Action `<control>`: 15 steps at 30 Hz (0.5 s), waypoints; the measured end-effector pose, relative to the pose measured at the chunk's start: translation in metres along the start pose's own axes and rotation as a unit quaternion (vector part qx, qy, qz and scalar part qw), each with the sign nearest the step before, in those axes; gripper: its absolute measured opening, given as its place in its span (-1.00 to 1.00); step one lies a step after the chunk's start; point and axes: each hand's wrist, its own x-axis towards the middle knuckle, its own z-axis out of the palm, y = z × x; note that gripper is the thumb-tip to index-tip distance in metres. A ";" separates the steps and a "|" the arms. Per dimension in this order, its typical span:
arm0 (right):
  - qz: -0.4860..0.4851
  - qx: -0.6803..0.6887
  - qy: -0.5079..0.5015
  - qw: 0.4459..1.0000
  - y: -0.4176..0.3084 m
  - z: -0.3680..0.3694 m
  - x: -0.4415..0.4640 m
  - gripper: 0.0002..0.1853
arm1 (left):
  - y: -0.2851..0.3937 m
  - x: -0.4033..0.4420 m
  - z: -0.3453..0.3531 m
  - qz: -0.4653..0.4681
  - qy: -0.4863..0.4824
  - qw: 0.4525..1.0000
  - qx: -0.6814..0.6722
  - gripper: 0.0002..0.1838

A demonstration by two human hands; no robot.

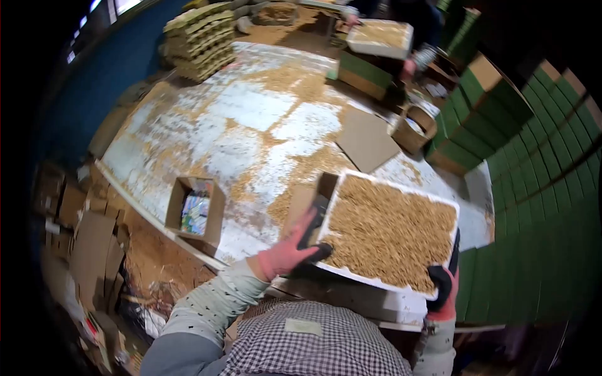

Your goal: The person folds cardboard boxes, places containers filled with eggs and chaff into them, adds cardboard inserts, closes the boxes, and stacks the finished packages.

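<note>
A white foam tray filled with light brown husk-like bits is tilted slightly in front of me, over the near edge of the table. My right hand, in a pink glove with dark fingertips, grips its near right corner, thumb over the rim. On the opposite side, my left hand in a matching glove is at the tray's left edge, its thumb at the near corner and its other fingers along the side, somewhat blurred. An open cardboard box shows partly behind the tray; the rest of it is hidden.
The white table is strewn with husks. A small carton of colourful packets stands left, with a cardboard sheet farther back. Green boxes are stacked right, egg-tray-like stacks far left. Another person holds a similar tray.
</note>
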 end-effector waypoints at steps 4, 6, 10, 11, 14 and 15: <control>0.064 0.076 -0.055 0.994 -0.025 0.045 0.020 -0.20 | -0.004 -0.012 0.019 0.001 0.109 0.978 0.176 -0.22; 0.123 0.052 -0.091 0.987 -0.003 0.058 0.038 -0.18 | -0.024 -0.005 0.019 -0.094 0.121 0.981 0.122 -0.25; 0.272 -0.124 -0.207 0.931 0.059 0.048 0.079 -0.29 | -0.020 0.005 -0.005 -0.101 0.078 0.989 -0.072 -0.23; 0.189 -0.217 -0.241 0.927 0.050 0.059 0.079 -0.27 | -0.013 0.005 -0.008 -0.120 0.059 0.987 -0.090 -0.21; 0.053 -0.576 -0.346 0.739 0.033 0.081 0.062 -0.16 | 0.012 -0.020 -0.035 -0.092 0.035 0.994 -0.040 -0.19; 0.052 -0.597 -0.384 0.703 0.035 0.090 0.059 -0.27 | 0.026 -0.025 -0.052 -0.163 0.048 0.969 -0.177 -0.21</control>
